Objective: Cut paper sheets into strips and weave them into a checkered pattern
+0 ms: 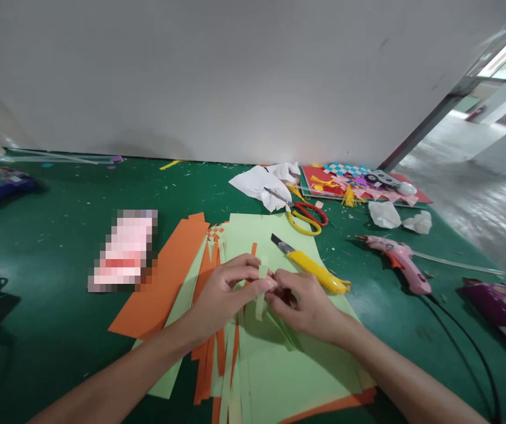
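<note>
Over the light green paper sheets (306, 365), my two hands meet with fingertips close together. My left hand (235, 280) pinches a narrow light green paper strip (260, 306) between thumb and fingers. My right hand (303, 297) is closed against the same spot, its fingers bent around the strip's folded part; what lies under them is partly hidden. Orange paper strips (204, 371) and green ones lie loose beneath my left wrist. A yellow utility knife (319, 271) with its blade out rests on the sheets just beyond my right hand.
Red-and-yellow scissors (306, 218) lie behind the sheets by crumpled white tissue (259, 182). At right are a pink glue gun (398, 259) with a trailing cord and a purple power strip (504, 309). Orange paper (160, 282) and a blurred pink item (123, 250) lie left.
</note>
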`<state>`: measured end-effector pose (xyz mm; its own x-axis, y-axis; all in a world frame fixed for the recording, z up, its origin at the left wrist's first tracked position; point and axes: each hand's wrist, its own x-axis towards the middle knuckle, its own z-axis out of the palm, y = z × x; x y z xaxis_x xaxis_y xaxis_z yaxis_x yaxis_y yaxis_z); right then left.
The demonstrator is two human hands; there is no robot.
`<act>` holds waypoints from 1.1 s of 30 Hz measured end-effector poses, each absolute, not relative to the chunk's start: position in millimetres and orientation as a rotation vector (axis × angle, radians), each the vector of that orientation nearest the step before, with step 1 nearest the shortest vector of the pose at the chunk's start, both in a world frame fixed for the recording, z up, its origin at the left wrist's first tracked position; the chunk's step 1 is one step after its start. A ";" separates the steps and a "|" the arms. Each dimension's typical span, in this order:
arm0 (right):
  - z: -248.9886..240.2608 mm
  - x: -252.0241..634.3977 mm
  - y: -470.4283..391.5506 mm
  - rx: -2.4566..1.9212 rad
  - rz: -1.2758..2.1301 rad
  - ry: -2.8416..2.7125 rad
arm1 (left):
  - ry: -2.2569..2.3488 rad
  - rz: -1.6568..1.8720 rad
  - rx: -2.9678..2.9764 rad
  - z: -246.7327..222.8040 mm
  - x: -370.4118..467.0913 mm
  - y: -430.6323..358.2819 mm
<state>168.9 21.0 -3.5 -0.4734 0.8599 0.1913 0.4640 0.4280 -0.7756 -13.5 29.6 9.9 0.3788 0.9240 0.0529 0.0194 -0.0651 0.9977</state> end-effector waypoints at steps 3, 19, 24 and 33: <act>0.3 171.6 22.7 -1.107 0.932 -2.070 | 0.951 0.949 1.446 8.5 -12.7 30.2; 7.1 164.5 25.2 -1.077 0.954 -1.767 | 1.030 0.808 1.761 4.6 -9.5 26.1; 11.0 169.2 27.6 -1.182 1.061 -1.669 | 1.020 0.790 1.812 8.1 -9.4 24.5; 13.8 172.4 29.6 -1.283 1.196 -1.705 | 1.022 0.764 1.882 5.2 -10.2 21.7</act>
